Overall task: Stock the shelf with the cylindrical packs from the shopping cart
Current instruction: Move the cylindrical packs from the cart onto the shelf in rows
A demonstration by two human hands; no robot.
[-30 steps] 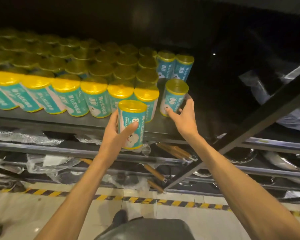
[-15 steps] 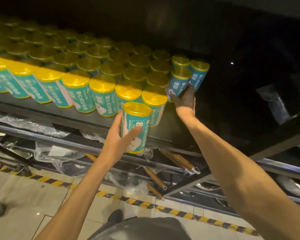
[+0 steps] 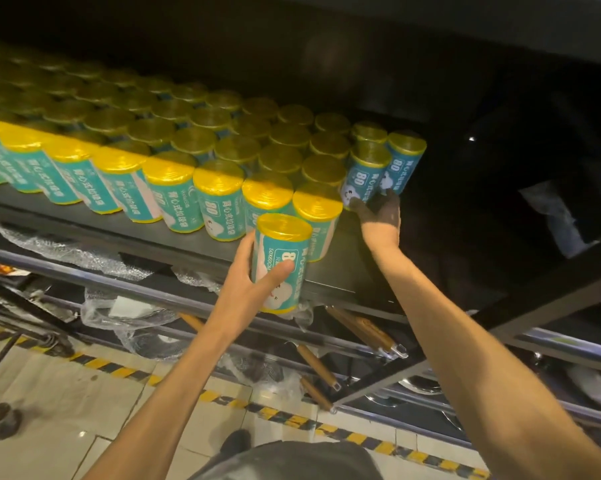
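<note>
Several teal cylindrical packs [image 3: 174,140] with yellow tops stand in tight rows on the dark shelf [image 3: 195,244]. My left hand [image 3: 247,282] grips one more pack [image 3: 281,258] upright in front of the shelf's front edge, just before the right end of the front row. My right hand [image 3: 378,216] reaches deep into the shelf, in shadow. Its thumb and fingers hold the lower end of a pack [image 3: 364,171] that stands at the right end of a back row, beside another pack [image 3: 404,161].
To the right of the rows lies dark bare shelf board [image 3: 465,220]. A black diagonal beam [image 3: 534,299] crosses at the right. Below sit wooden-handled tools [image 3: 361,327] and crumpled plastic wrap [image 3: 132,317]. Yellow-black tape [image 3: 112,367] runs along the tiled floor.
My right hand carried its pack from the shelf's front edge back into the rows at the right end. My left hand kept its pack near the front edge.
</note>
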